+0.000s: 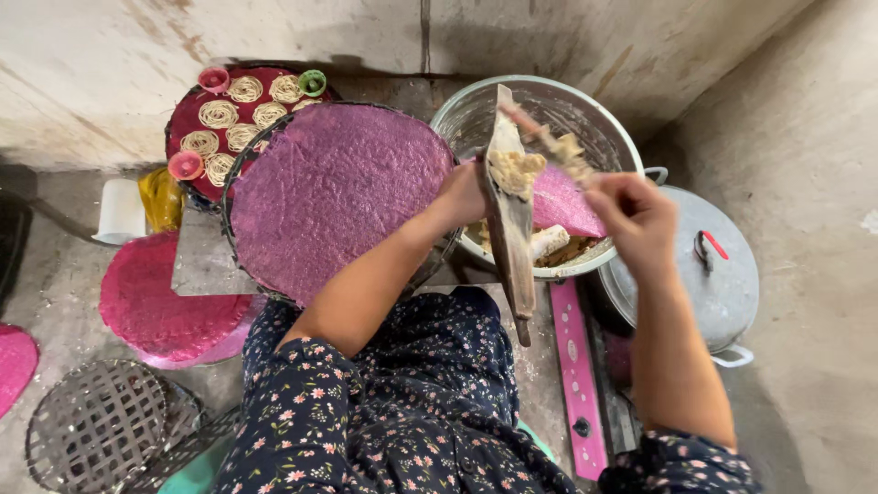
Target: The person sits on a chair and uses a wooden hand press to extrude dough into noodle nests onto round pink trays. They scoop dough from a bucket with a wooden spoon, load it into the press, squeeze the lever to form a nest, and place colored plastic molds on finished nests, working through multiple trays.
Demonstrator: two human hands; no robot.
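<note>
lap: person seated on the floor, dark floral dress (pixel 430 402) fills the near frame.
woven trays: empty dark lattice trays (pixel 101 425) stacked low left on the floor.
pink bar: long pink tool (pixel 578 375) lies on the floor by the right knee.
paddle: long wooden paddle (pixel 510 215) tilted up over the pot rim, lump of pale dough (pixel 514 169) on its upper face.
left hand: left hand (pixel 462 194) closed around the paddle's edge near mid-length, holding it up.
right hand: right hand (pixel 636 218) fingers pinched shut on a thin stick (pixel 549 142), whose tip lies in the dough.
pot: big metal pot (pixel 599 128) behind the paddle, more dough and a pink cloth (pixel 562 203) inside.
lid: metal lid (pixel 722 274) flat on the floor right of the pot, touching it.
purple mat: round purple-covered tray (pixel 334 192) just left of the pot, bare.
far tray: red tray (pixel 187 119) against the wall with small noodle coils (pixel 219 113) and little cups.
pink mats: pink round mats (pixel 160 302) stacked left on the floor.
risk: likely the dough slides off the tilted paddle onto the lap or floor if scraped too hard; a loosened left grip could drop the paddle into the pot.
</note>
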